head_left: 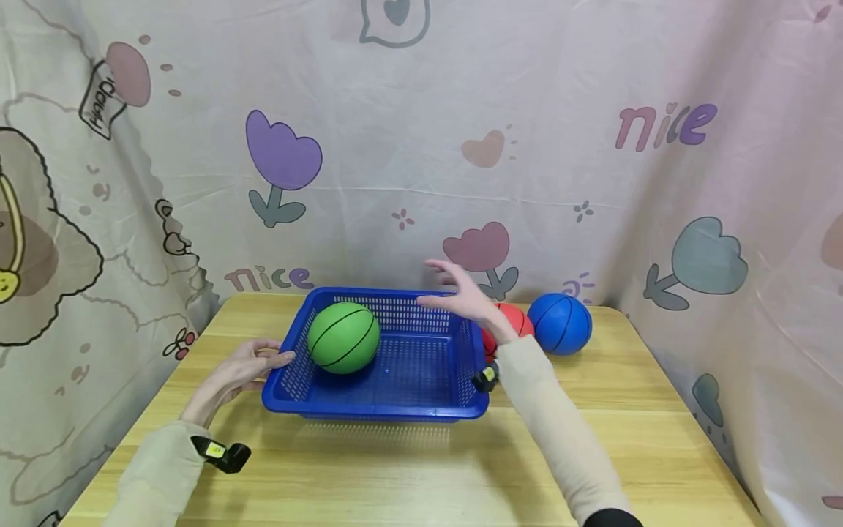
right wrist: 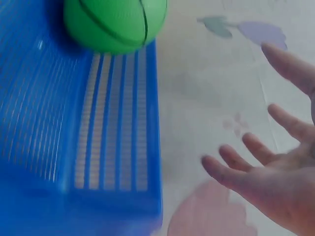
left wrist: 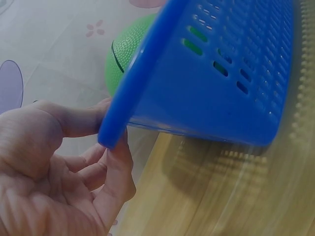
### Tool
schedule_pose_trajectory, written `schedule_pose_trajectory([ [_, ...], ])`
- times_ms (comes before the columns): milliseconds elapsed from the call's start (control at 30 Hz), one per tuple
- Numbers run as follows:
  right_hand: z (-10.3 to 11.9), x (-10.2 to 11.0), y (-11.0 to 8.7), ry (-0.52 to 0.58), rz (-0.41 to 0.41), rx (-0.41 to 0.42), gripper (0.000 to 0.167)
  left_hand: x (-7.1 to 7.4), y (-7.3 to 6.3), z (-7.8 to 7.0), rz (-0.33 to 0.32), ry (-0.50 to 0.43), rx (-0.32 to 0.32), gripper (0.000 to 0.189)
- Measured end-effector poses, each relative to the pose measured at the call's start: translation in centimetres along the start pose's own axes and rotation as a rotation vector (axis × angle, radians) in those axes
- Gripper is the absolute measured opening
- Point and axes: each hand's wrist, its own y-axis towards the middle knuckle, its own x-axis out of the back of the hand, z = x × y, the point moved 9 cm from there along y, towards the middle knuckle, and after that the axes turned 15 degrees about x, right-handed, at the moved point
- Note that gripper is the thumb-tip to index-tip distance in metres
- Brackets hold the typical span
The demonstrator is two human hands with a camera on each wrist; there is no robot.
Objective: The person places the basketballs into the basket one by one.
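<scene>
A blue plastic basket (head_left: 382,410) with slotted walls is on the wooden table, and a green ball (head_left: 344,338) with black lines lies in its left part. My left hand (head_left: 246,366) pinches the basket's left rim between thumb and fingers; the left wrist view shows this grip on the rim (left wrist: 129,93) up close. Over the basket's far right corner hovers my right hand (head_left: 464,296), its fingers spread and holding nothing. In the right wrist view, that hand (right wrist: 275,172) is apart from the basket wall. Behind the right wrist, a red ball (head_left: 516,319) is partly hidden.
A blue ball (head_left: 560,323) sits beside the red one, right of the basket near the table's back edge. Patterned cloth (head_left: 395,146) hangs behind the wooden table (head_left: 369,476) and along both sides. The basket casts a shadow toward the table's front.
</scene>
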Motion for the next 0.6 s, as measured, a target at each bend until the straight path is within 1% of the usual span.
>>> schedule_pose_trajectory([
  [100,-0.5,3.1,-2.2,-0.036,-0.157,0.057,0.064,0.0,0.0,0.0,0.001,-0.001,-0.001,0.072],
  [167,-1.4,5.0,-3.9,-0.086,-0.265,0.066,0.06,0.0,0.0,0.0,0.003,0.0,-0.005,0.072],
  [267,-3.0,7.0,-6.7,-0.147,-0.39,0.031,0.056,0.0,0.1,0.0,0.012,-0.005,-0.012,0.071],
  [333,-4.0,7.8,-8.4,-0.171,-0.452,-0.005,0.055,-0.1,0.1,0.0,0.016,-0.01,-0.015,0.071],
  [400,-4.7,8.2,-9.9,-0.18,-0.492,-0.031,0.055,-0.1,0.2,0.0,0.022,-0.016,-0.016,0.07],
  [467,-5.2,8.4,-10.9,-0.182,-0.517,-0.039,0.056,-0.1,0.3,0.0,0.025,-0.023,-0.014,0.07],
  [500,-5.4,8.4,-11.3,-0.181,-0.522,-0.039,0.056,-0.1,0.3,0.0,0.027,-0.025,-0.015,0.07],
  [567,-4.8,8.2,-11.8,-0.17,-0.521,-0.062,0.057,-0.1,0.3,0.0,0.031,-0.029,-0.014,0.071],
  [600,-5.0,8.2,-12.0,-0.168,-0.521,-0.069,0.058,-0.1,0.3,0.0,0.032,-0.033,-0.012,0.071],
])
